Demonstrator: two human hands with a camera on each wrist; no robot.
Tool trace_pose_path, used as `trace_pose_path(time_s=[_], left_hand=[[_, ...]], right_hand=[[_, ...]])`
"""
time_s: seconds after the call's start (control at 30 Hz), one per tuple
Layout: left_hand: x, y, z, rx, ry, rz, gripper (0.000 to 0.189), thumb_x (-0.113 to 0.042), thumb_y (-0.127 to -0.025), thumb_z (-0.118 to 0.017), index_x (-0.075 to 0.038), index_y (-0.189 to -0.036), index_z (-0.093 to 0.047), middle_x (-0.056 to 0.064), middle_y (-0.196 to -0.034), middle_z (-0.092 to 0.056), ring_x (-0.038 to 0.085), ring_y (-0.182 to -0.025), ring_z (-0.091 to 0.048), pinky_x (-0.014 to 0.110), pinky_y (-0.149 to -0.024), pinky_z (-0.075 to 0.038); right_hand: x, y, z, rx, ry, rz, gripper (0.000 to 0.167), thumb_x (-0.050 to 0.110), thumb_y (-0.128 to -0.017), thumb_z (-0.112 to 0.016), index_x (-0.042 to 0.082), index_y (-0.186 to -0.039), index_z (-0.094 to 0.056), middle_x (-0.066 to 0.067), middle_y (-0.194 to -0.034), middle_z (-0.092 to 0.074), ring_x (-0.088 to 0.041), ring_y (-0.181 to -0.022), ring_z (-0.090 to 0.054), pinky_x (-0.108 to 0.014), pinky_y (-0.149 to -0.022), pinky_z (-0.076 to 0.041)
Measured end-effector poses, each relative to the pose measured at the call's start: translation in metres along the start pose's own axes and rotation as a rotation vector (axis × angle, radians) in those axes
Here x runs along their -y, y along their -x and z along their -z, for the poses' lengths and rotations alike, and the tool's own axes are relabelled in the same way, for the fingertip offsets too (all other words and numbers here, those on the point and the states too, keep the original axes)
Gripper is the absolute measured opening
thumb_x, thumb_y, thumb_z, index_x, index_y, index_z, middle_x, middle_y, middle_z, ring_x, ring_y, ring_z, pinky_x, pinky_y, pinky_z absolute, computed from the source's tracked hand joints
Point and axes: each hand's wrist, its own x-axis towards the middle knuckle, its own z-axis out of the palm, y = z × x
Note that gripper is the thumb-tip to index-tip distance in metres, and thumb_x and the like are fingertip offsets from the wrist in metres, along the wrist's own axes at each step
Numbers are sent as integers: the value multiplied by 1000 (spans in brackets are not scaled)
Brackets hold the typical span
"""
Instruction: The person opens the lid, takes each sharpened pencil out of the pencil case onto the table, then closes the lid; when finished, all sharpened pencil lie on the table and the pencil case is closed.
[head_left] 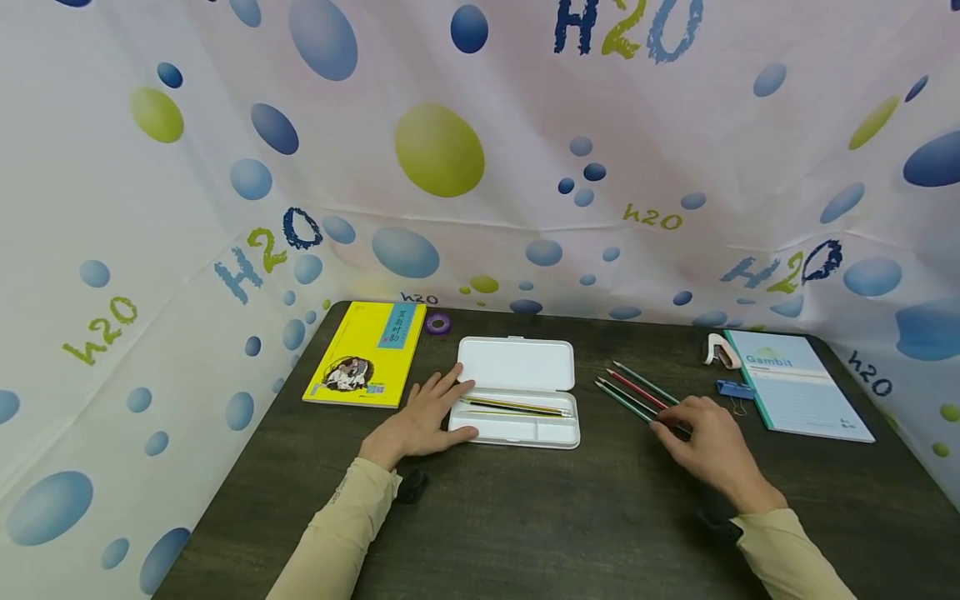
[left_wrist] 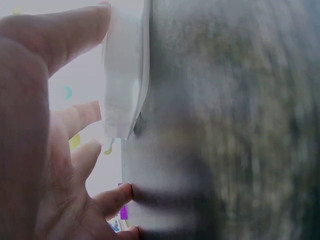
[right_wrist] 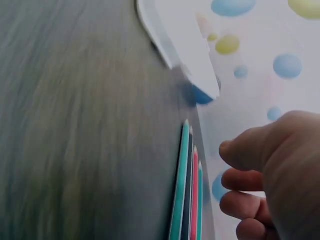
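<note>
Near side: your pale sleeves (head_left: 337, 525) come in over the dark tabletop (head_left: 540, 517), a black band at each wrist.

Your right hand (head_left: 707, 437) is over the near ends of four pencils (right_wrist: 194, 195), right of the tabletop's middle. Fingers loosely bent, thumb a little apart, nothing seen between them; whether a fingertip touches wood, you cannot tell from here. Pencils lie side by side, two green, one dark, one red, points toward the far edge and angled left.

Your left hand (head_left: 418, 423) has its fingers straight and spread, thumb at the near left corner of the white pencil case (head_left: 498, 427), other fingers along its left side. The case lies open mid-tabletop, lid laid back toward the far edge; pencils with yellow-and-black stripes (head_left: 517, 407) rest in its back part.

Toward the far right corner: blue binder clip (head_left: 735, 389), beside a pale blue notebook (head_left: 802, 392) marked "Gambit"; small pink-and-white object (head_left: 722, 352) just behind the clip.

Far left corner: yellow book (head_left: 375, 346). Purple tape roll (head_left: 438, 323) next to it, by the far edge.

Beyond: white backdrop (head_left: 517, 100), blue and green ovals.
</note>
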Motion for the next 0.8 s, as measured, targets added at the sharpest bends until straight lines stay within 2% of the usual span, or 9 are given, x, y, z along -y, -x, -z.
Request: trace_pose_path(time_s=[0.17, 0.37, 0.43, 0.53, 0.6, 0.67, 0.77, 0.8], left_hand=[[0, 1, 1, -3, 0, 2, 82, -64, -92, -55, -24, -159, -29, 2, -168, -5, 40, -150, -11, 66, -115, -12], [-1, -1, -1, 2, -1, -1, 82, -63, -92, -56, -23, -159, -28, 2, -168, -5, 40, -150, -11, 67, -115, -12], [-1, -1, -1, 2, -3, -1, 82, -63, -93, -56, -23, -159, -28, 2, -168, -5, 40, -150, -11, 67, -115, -12], [-1, -1, -1, 7, -3, 3, 82, -64, -93, -55, -24, -159, -27, 1, -168, -4, 39, -150, -11, 66, -115, -12], [-1, -1, -1, 10, -2, 3, 83, -64, -93, -55, -24, -159, -27, 1, -168, -4, 39, -150, -11, 65, -116, -12], [0, 0, -1, 12, 1, 2, 83, -64, -93, -55, -24, -159, -26, 2, -168, -4, 39, -150, -11, 65, -116, -12], [0, 0, 0, 6, 3, 1, 83, -64, -92, -56, -24, -159, -27, 2, -168, -5, 40, -150, -11, 66, -115, -12], [0, 0, -1, 5, 2, 1, 83, -64, -92, -55, -24, -159, -27, 2, -168, -5, 40, -150, -11, 66, -115, -12]], right_hand=[[19, -19, -14, 44, -48, 60, 11, 18, -84, -80, 10, -91, -79, 1, -84, -67, -21, -79, -58, -43, -67, -47], [40, -36, -30, 41, -100, 151, 13, 18, -83, -81, 9, -92, -79, 0, -86, -69, -22, -82, -61, -46, -72, -50], [46, -41, -35, 45, -116, 175, 15, 19, -82, -82, 9, -93, -79, -1, -88, -69, -23, -85, -62, -48, -77, -51], [54, -48, -42, 64, -147, 212, 18, 20, -83, -81, 8, -95, -78, -2, -92, -71, -24, -91, -64, -54, -94, -47], [60, -52, -48, 83, -166, 236, 18, 21, -84, -80, 8, -97, -78, -2, -95, -71, -23, -92, -62, -52, -95, -47], [65, -56, -52, 106, -172, 262, 17, 20, -86, -78, 8, -98, -78, -2, -96, -71, -19, -88, -59, -46, -88, -49], [71, -60, -59, 140, -139, 289, 15, 19, -90, -74, 9, -101, -78, -1, -98, -71, -15, -83, -51, -35, -70, -45], [72, -61, -61, 150, -125, 296, 15, 18, -91, -73, 9, -102, -78, -1, -97, -70, -15, -82, -50, -34, -69, -44]])
